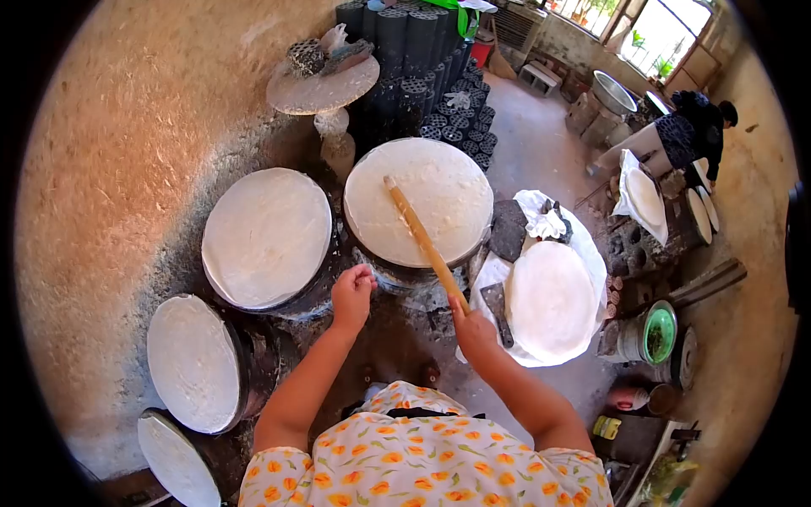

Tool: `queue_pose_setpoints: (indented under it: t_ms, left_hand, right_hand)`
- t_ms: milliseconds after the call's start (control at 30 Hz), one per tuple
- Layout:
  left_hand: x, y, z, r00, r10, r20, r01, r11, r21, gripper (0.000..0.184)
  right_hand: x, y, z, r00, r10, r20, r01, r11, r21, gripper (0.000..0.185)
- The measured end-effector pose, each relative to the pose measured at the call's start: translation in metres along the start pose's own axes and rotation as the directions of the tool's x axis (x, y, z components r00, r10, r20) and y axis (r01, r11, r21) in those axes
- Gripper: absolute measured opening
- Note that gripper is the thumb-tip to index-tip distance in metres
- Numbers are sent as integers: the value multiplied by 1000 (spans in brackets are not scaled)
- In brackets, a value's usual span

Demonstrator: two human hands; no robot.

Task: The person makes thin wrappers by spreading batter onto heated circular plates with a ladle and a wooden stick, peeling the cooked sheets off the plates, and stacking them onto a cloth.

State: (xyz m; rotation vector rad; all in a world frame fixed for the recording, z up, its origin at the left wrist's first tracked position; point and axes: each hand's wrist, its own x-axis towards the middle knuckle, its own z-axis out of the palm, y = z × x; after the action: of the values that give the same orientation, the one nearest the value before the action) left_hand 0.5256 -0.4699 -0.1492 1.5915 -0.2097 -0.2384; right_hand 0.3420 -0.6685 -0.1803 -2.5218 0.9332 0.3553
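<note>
My right hand (478, 334) is wrapped round the near end of a long wooden stick (422, 238). The stick's far end rests on or just over a white, batter-like layer on the round griddle (460, 190) in front of me. My left hand (352, 296) is closed, fingers curled, between that griddle and the griddle to its left (269, 238); whether it holds anything is hidden. At my right lies a stack of thin white round sheets (553, 300) on a white cloth (530, 201), with a dark flat block (497, 311) at its near left edge.
Two more white-covered griddles (193, 363) (176, 463) curve along my left. Honeycomb coal briquettes (414, 42) are piled at the back beside a round stand (325, 89). Another person (697, 131) bends over griddles at the right. A green basin (659, 332) is nearer.
</note>
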Motion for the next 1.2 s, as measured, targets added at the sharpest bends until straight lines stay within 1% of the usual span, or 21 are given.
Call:
queue_pose_setpoints:
  t_ms: [33, 100, 133, 167, 233, 367, 400, 467, 567, 633, 667, 767, 800, 833, 867, 900, 967, 1033, 1100, 1167, 1200]
  left_hand:
    - [-9, 1, -4, 999, -19, 37, 19, 1000, -1, 25]
    - [-18, -8, -12, 1000, -8, 28, 9, 999, -41, 25]
    - [-22, -7, -15, 1000, -17, 21, 18, 998, -54, 25]
    - [-25, -5, -19, 1000, -25, 15, 26, 997, -67, 24]
    - [-28, -9, -28, 999, -40, 10, 41, 995, -91, 24]
    - [-30, -18, -44, 1000, -22, -21, 20, 994, -106, 23]
    - [-32, -18, -47, 1000, -22, -21, 19, 993, -117, 23]
    - [-36, -17, -50, 1000, -20, -24, 17, 991, -130, 23]
    - [-41, -16, -55, 999, -50, -13, 48, 991, -127, 22]
    - [-44, -16, -57, 999, -50, -3, 49, 992, -113, 22]
    - [-44, -16, -58, 999, -47, -3, 46, 992, -115, 22]
    - [-43, -18, -54, 997, -73, -7, 71, 991, -116, 21]
    - [-41, -20, -51, 997, -71, -5, 70, 986, -153, 20]
    - [-36, -21, -48, 998, -68, 0, 67, 980, -189, 20]
    - [-31, -21, -46, 998, -64, 6, 64, 980, -190, 20]
    - [-24, -20, -43, 999, -45, 7, 45, 988, -144, 19]
    - [-6, -22, -40, 1000, -24, 6, 25, 995, -98, 19]
    - [25, -33, -35, 999, 28, -28, -31, 993, -113, 18]
    - [62, -37, -33, 1000, 29, 1, -29, 999, -32, 20]
    - [99, -28, -24, 985, 154, -82, -113, 919, 378, 29]
    - [122, -35, -20, 984, 158, -81, -117, 919, 376, 29]
  right_hand:
    - [3, -11, -8, 1000, 15, -5, -15, 1000, -1, 60]
    - [3, -36, -30, 996, -75, -46, 72, 995, -73, 60]
    - [4, -44, -36, 999, 39, -28, -40, 998, -38, 53]
    - [8, -43, -35, 999, 39, -27, -40, 998, -41, 53]
    - [13, -41, -33, 970, -234, -66, 207, 938, -279, 55]
    - [27, -50, -37, 977, -198, -83, 168, 946, -277, 50]
    - [39, -43, -28, 992, -122, -45, 104, 953, -284, 43]
    - [44, -35, -25, 999, -47, -9, 42, 954, -296, 48]
    - [37, -23, -32, 998, -45, -48, 30, 962, -273, 50]
    - [25, -5, -30, 984, -164, -67, 150, 973, -178, 58]
    - [15, -1, -26, 984, -164, -70, 150, 972, -179, 58]
    - [-27, 4, -16, 925, -378, -38, 378, 926, 10, 78]
    - [-42, 2, -9, 934, -355, 47, 354, 935, 32, 77]
    - [-57, -9, -12, 950, -276, 148, 293, 949, -113, 75]
    - [-67, -2, -6, 937, -330, 114, 339, 939, -64, 71]
    - [-76, 4, -3, 938, -328, 108, 336, 940, -64, 71]
    - [-91, 16, -4, 910, -413, 36, 406, 905, 124, 69]
    - [-100, 26, -13, 923, -385, -1, 381, 913, 145, 66]
    - [-108, 36, -19, 935, -354, -35, 354, 920, 167, 64]
    - [-113, 45, -21, 958, -256, -131, 280, 931, 233, 65]
    - [-119, 46, -23, 957, -255, -135, 281, 931, 232, 65]
